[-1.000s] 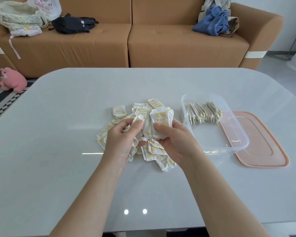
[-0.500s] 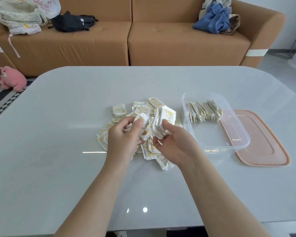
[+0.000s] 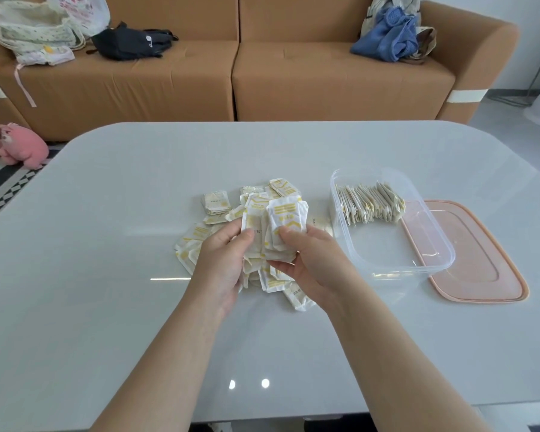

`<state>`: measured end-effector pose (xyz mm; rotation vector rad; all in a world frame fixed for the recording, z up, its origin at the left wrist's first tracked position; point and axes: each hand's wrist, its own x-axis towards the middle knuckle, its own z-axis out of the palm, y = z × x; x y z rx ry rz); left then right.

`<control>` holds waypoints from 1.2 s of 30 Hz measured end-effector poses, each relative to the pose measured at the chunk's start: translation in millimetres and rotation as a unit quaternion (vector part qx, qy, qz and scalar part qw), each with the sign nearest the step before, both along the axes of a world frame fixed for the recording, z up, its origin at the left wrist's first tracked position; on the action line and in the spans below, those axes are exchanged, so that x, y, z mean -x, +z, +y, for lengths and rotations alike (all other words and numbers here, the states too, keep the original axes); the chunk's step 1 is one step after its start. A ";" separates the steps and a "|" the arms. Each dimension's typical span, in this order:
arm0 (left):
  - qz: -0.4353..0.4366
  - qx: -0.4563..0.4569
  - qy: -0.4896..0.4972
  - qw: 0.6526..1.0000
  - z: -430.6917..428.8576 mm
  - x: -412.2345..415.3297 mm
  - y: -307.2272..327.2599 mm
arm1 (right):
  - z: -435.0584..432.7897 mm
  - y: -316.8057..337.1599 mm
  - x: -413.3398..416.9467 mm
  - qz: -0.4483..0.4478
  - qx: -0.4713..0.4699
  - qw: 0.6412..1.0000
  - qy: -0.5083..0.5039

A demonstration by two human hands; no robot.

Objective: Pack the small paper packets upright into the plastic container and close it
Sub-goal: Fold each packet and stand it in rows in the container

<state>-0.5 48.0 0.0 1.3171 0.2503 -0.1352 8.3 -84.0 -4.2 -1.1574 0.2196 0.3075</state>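
Behind everything, a tan sofa strewn with bags and clothes fills the far side of the room, and a pink plush toy lies on the floor to the left. Nearer, the pale grey bench carries all the work. On its right lies the pink lid, flat and off the box, partly tucked under the clear plastic container, whose long axis runs away from the person. A row of packets stands on edge across its far end; the near part shows only bare floor. Left of the container sprawls the loose pile of small paper packets, lying flat and overlapping.

Above that pile, both hands hold a bundle of packets upright, printed faces toward the camera. The left hand pinches the bundle's left edge with curled fingers; the right hand cups it from below, its thumb pressed on the front face.

The container sits just to the right of the bundle, on the right hand's side, so that hand is the nearer one for carrying it across. The bundle probably needs squaring first, then setting down on edge against the near side of the standing row. Packing looks less than half done, with closing yet to come.
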 end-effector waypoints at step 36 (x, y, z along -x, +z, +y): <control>-0.090 -0.138 -0.038 0.986 10.5 -5.4 -7.9 | -10.4 3.9 -2.7 -0.031 0.008 0.998 -0.054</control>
